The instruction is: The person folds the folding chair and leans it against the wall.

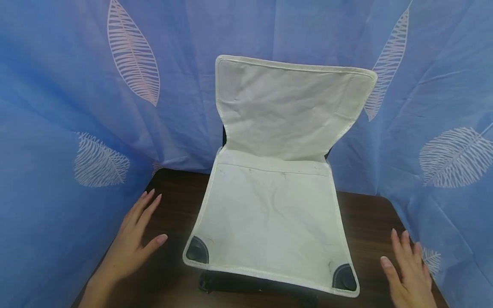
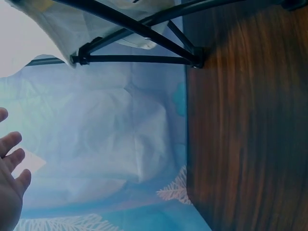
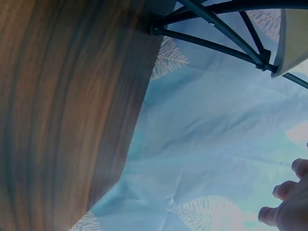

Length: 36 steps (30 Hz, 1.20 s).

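Note:
A folding chair (image 1: 269, 214) with a pale fabric seat and back stands unfolded on the dark wooden table, its backrest (image 1: 289, 107) at the far side. Dark patches cover the two front corners of the seat. In both wrist views its black frame (image 2: 134, 58) shows as crossing tubes with joints under the fabric. To the left of the seat my left hand (image 1: 129, 241) is held with fingers extended and thumb apart, holding nothing. My right hand (image 1: 410, 273) is at the lower right, off the seat's right side, fingers spread and nothing in them.
The brown wood-grain table (image 1: 369, 222) has cut-off corners and lies under the chair. Blue cloth (image 1: 185, 107) printed with white leaves hangs behind and along both sides, close to the table edges.

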### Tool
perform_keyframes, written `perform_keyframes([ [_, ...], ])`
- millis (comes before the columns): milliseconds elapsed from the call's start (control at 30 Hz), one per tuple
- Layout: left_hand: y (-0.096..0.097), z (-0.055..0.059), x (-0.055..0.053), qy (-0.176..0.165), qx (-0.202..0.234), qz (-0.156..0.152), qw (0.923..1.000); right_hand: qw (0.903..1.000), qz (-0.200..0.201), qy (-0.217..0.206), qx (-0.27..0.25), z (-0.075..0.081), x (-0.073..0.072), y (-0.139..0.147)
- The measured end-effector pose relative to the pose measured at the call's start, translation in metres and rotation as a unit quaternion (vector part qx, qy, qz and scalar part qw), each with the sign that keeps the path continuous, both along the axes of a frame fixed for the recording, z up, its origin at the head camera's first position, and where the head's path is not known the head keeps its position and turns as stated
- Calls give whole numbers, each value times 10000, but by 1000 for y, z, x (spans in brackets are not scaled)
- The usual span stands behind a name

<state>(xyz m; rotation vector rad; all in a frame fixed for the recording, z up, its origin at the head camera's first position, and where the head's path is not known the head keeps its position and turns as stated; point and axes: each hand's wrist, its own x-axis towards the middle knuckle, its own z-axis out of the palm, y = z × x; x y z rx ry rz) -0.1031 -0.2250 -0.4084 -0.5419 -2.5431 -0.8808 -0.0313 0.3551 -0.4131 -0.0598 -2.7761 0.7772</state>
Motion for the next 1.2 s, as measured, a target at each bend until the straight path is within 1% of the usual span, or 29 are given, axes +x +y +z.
perform_keyframes([
  [167,2,7,0,116,-19,-79,9999,9998,30,193,56,9,1,-3],
  [367,4,11,0,359,-75,-91,9993,9994,92,335,-19,17,2,-8],
  [467,6,12,1,387,-15,-156,9991,9981,269,545,-30,19,1,-12],
  [600,9,15,2,320,72,-319,9990,9946,649,799,-133,22,0,-19],
  [767,15,18,4,201,105,-384,9990,9909,1045,829,-204,26,0,-29],
  [933,21,19,5,202,31,-421,9989,9883,1279,818,-143,26,-1,-36],
  [1067,25,18,6,166,15,-527,9985,9856,1487,798,-110,24,-2,-41],
  [1200,28,14,5,241,29,-727,9971,9804,1751,855,-294,22,-2,-46],
])
